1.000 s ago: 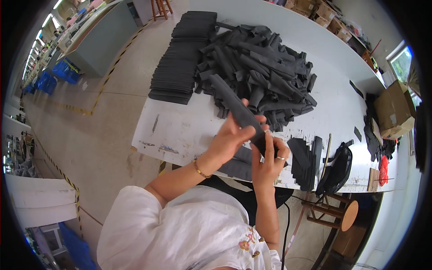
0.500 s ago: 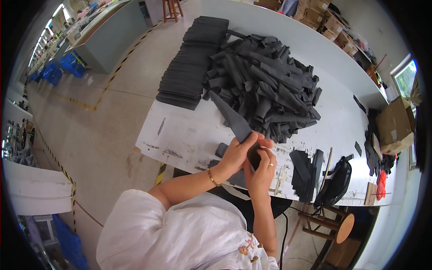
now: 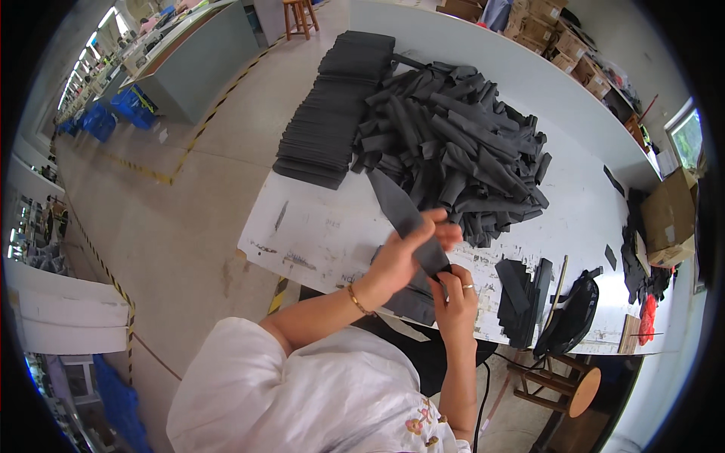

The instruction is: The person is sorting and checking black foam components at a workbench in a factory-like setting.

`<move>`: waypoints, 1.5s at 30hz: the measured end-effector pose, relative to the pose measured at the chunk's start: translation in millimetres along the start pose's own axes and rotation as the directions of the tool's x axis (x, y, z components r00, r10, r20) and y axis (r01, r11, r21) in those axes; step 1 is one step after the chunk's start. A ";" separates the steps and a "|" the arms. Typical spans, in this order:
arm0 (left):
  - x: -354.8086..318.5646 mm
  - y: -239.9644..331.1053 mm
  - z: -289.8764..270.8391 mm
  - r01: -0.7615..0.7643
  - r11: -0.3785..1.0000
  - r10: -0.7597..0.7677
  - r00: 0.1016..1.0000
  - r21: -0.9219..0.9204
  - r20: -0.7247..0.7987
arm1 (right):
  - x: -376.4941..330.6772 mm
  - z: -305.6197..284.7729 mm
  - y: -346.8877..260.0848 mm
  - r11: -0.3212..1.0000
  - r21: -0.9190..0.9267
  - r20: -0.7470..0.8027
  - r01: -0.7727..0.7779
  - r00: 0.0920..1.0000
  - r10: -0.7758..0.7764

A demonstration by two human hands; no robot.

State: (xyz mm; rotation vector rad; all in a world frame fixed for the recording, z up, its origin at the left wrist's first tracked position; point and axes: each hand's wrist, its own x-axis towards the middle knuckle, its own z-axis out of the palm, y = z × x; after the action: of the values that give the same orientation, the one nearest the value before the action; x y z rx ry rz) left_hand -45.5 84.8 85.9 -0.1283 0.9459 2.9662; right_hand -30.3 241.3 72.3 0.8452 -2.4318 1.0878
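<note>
A dark grey fabric strip (image 3: 393, 202) slants from the loose pile toward my body. My right hand (image 3: 456, 299), with a ring on one finger, pinches its near end between thumb and fingers. Across the middle of the strip lies my left hand (image 3: 400, 260), a bracelet at the wrist. Its thumb is on the upper side and its fingers reach out behind, slightly blurred, so the grip looks loose. Under my hands, at the table's front edge, are more dark fabric pieces (image 3: 414, 303), partly hidden.
On the white table (image 3: 260, 219) stand a neat stack of dark strips (image 3: 321, 113) and a large loose heap (image 3: 461, 151). To the right lie a smaller bundle (image 3: 522, 302), a black bag (image 3: 574, 313) and a cardboard box (image 3: 668, 215). A wooden stool (image 3: 583, 392) stands beside the table.
My right hand has moved down and right along the strip to its near end. The strip now lies straighter and flatter, and my left fingers have loosened and stretched out.
</note>
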 end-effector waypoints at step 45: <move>-21.4 -21.3 16.0 -0.138 0.980 0.129 0.989 -0.143 -0.068 | 22.5 -8.3 -11.2 0.975 0.085 -0.057 0.207 0.978 -0.203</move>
State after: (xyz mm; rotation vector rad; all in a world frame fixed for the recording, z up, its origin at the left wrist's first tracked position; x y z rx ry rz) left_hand -24.2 111.4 88.4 -0.1622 0.7679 3.1720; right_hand -39.7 233.2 95.6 1.0603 -2.2123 1.1326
